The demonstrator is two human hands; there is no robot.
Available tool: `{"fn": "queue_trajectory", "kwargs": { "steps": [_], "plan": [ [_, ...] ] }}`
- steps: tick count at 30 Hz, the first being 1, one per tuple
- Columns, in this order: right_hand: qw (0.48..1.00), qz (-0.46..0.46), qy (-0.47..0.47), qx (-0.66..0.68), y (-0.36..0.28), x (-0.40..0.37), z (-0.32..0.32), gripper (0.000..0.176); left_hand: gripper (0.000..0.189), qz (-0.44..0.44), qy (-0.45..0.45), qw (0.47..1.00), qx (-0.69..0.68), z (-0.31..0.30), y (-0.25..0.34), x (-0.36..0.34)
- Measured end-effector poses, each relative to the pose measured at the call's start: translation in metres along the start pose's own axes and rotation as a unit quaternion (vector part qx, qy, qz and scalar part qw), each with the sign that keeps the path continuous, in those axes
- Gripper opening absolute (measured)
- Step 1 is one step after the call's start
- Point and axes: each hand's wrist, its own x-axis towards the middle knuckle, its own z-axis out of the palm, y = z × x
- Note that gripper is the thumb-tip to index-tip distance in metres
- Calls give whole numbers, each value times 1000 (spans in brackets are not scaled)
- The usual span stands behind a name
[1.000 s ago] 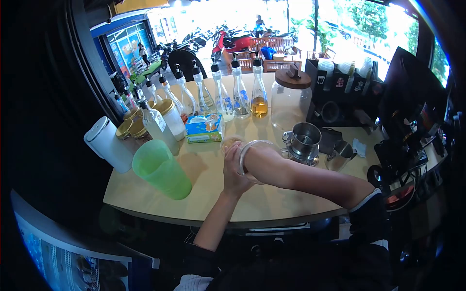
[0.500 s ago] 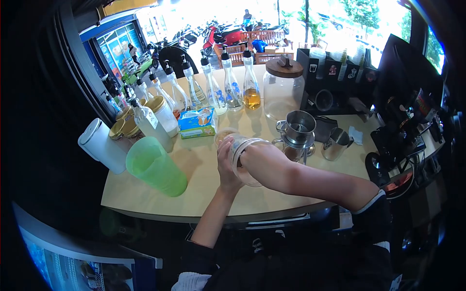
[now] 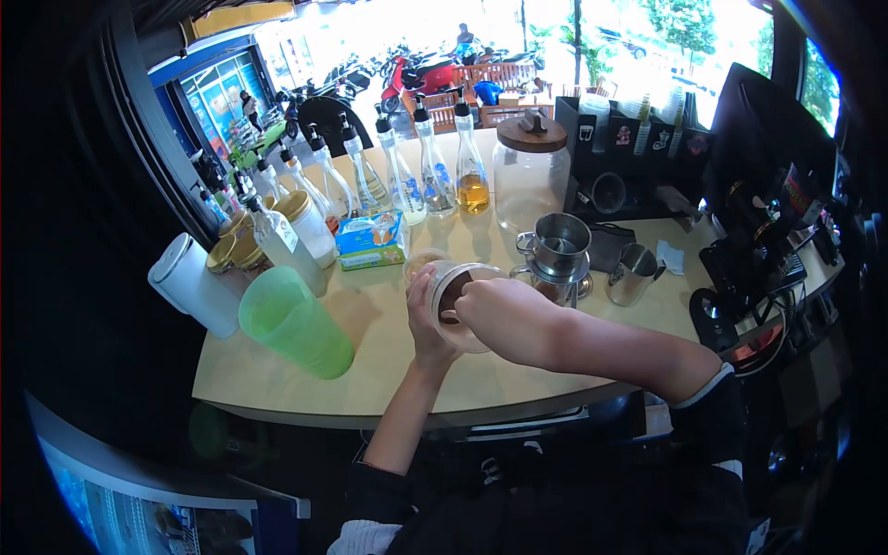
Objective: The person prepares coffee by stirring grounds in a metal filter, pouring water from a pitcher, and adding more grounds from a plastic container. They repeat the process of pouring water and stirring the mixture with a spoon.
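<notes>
My left hand [image 3: 425,319] is wrapped round the side of a clear round jar [image 3: 470,343], tilted so its mouth faces me. Brown powder [image 3: 453,291] shows inside. At the mouth, my right hand [image 3: 495,310] is closed, knuckles up, its fingers partly inside the rim. A small curved edge shows in the powder beside those fingers, but what they hold is hidden. Just behind the jar is a round, clear-rimmed piece [image 3: 427,260], partly covered by my left hand. The metal drip filter [image 3: 561,242] stands to the right of my right hand.
A green pitcher [image 3: 298,324] stands left, with a white canister [image 3: 194,282] beyond. Pump bottles [image 3: 435,176] line the back beside a wooden-lidded glass jar [image 3: 532,185]. A tissue pack [image 3: 372,240] lies mid-table. Right are a metal jug [image 3: 633,276] and dark equipment [image 3: 754,250].
The jar has turned so that more of its mouth and the brown powder show. My right hand has drawn slightly out from the rim. The view has shifted a little.
</notes>
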Motion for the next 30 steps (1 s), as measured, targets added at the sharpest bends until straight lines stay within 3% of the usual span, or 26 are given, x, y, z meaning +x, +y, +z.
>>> {"fn": "queue_trajectory", "kwargs": {
  "steps": [6,8,12,15,21,30],
  "plan": [
    [999,3,-3,36,4,-2,1,15,103,17,-7,999,46,-1,4,3],
    [999,-12,45,-5,4,-2,13,18,101,28,-3,998,51,-2,7,5],
    [991,-54,57,-105,0,4,28,20,103,45,-9,997,56,-4,-2,1],
    [997,-19,24,-71,-2,7,30,21,99,42,1,998,55,-3,-8,-4],
    [995,-52,40,-74,3,7,33,17,99,30,-2,999,28,-2,-10,-6],
    [998,-9,-13,57,9,2,5,16,101,17,10,998,55,-5,15,7]
  ]
}}
